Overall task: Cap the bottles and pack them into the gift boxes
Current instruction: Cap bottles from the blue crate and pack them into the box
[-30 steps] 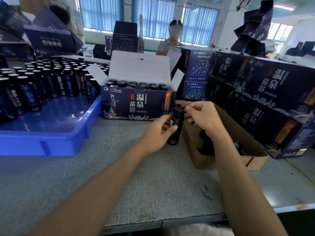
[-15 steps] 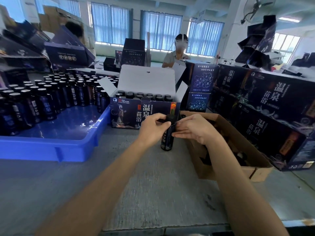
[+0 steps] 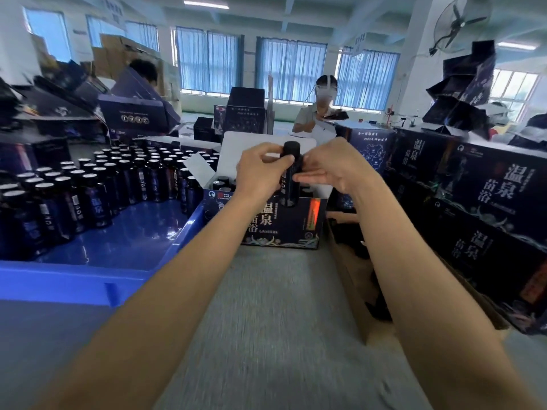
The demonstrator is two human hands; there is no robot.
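Observation:
A dark bottle with a black cap is held upright in the air over the open gift box. My left hand grips its neck from the left. My right hand holds the bottle's right side, fingers pointing left along the body. The gift box has its white lid flap raised, and capped bottles stand inside it. Much of the box's interior is hidden behind my hands.
A blue tray on the left holds several uncapped dark bottles. An open cardboard carton sits at the right, beside stacked dark gift boxes. A person works behind the table. Grey tabletop lies between my arms.
Both hands lifted the bottle off the table and carried it up and forward over the open gift box. The camera tilted upward.

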